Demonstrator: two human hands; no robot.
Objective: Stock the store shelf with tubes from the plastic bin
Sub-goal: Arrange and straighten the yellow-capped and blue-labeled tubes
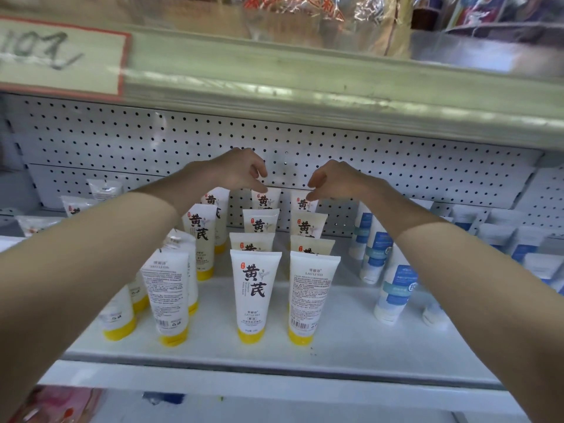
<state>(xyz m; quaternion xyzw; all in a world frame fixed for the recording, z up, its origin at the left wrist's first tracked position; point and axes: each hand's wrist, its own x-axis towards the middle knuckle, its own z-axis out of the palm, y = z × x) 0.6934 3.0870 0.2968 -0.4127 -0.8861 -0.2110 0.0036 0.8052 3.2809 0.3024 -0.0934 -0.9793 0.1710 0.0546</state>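
White tubes with yellow caps stand cap-down in rows on the white shelf (335,328). The front pair are one tube (254,288) showing large black characters and another tube (308,294) showing its back label. My left hand (241,170) reaches to the back of the shelf, fingers loosely curled, a fingertip touching the top edge of the rearmost left tube (266,200). My right hand (334,178) mirrors it, a fingertip touching the top of the rearmost right tube (302,204). Neither hand closes around a tube. The plastic bin is out of view.
More yellow-capped tubes (171,294) crowd the shelf's left side under my left forearm. Blue-and-white tubes (393,291) stand at the right. A white pegboard (152,141) backs the shelf, and an upper shelf edge (305,87) hangs overhead.
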